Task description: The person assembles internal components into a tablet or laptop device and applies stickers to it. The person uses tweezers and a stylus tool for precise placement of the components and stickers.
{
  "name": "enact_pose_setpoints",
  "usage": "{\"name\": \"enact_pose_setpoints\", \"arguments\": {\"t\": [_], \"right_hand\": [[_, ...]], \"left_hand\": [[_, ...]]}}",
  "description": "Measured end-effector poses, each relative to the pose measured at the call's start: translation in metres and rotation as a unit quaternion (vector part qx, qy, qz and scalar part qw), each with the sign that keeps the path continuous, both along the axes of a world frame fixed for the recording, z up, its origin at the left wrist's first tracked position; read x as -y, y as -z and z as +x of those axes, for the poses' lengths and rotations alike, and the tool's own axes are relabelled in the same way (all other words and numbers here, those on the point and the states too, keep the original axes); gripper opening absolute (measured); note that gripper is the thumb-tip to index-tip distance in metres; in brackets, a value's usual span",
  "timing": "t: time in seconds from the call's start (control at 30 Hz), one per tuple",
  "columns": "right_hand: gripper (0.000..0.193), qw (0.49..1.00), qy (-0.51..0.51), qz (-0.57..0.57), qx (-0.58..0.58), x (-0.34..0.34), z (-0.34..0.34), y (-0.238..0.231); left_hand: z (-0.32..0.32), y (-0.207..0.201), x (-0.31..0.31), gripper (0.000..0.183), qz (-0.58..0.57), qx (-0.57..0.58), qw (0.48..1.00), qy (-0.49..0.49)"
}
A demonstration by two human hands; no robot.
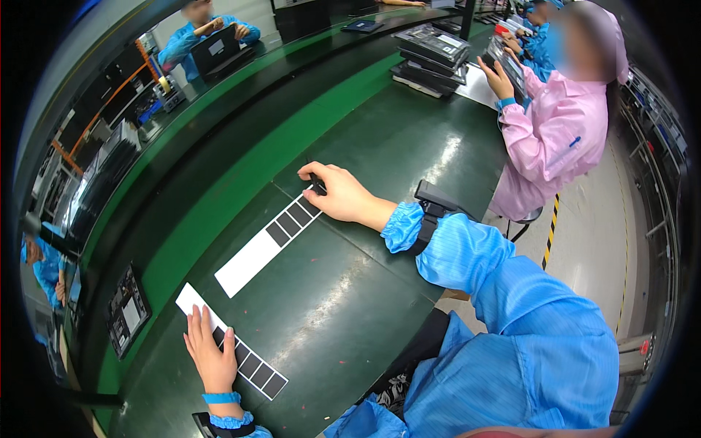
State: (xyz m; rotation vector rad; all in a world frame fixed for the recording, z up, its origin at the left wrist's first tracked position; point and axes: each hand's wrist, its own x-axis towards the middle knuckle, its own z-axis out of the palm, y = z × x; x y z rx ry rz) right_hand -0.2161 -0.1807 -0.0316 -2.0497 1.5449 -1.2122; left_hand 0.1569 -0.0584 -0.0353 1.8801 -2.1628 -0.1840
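My left hand (212,358) lies flat, fingers stretched, across a white strip with black rectangles (257,370) near the table's front left. Farther off lies a second strip of the same kind, a white sheet with a row of black rectangles (252,263). At its far right end my right hand (343,193) is closed, thumb and forefinger around a small black piece (318,185). My fingers partly cover that piece, and whether it is still attached to the strip I cannot tell.
The strips lie on a dark green table (336,292). A device with its inside exposed (128,312) lies at the left, beside a green belt (219,182). Stacked black panels (432,58) stand at the far right, near a person in pink (555,139) holding a panel. Other people work beyond.
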Motion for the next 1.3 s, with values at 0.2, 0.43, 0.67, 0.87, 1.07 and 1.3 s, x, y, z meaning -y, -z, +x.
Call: {"name": "enact_pose_setpoints", "arguments": {"t": [0.2, 0.43, 0.67, 0.87, 1.07, 1.3], "right_hand": [[0.027, 0.999, -0.008, 0.007, 0.03, 0.001, 0.001, 0.005], [0.026, 0.999, -0.009, 0.015, 0.036, -0.004, 0.003, 0.005], [0.025, 0.999, -0.009, 0.011, 0.038, -0.004, 0.005, 0.006], [0.025, 0.999, -0.006, 0.016, 0.035, -0.005, 0.007, 0.009], [0.025, 0.999, -0.012, 0.02, 0.031, -0.004, 0.006, 0.007], [0.028, 0.999, -0.012, 0.039, -0.02, -0.004, 0.003, 0.006]], "left_hand": [[0.005, 0.004, 0.001, 0.058, 0.01, 0.008, 1.0, 0.007], [0.008, 0.01, 0.001, 0.058, 0.003, 0.0, 1.0, 0.015], [0.01, 0.011, 0.001, 0.058, 0.002, -0.004, 1.0, 0.018], [0.011, 0.013, 0.001, 0.059, -0.007, -0.015, 1.0, 0.018], [0.008, 0.01, 0.002, 0.057, 0.002, -0.004, 1.0, 0.016], [0.007, 0.013, 0.004, 0.058, 0.01, -0.011, 1.0, 0.007]]}}
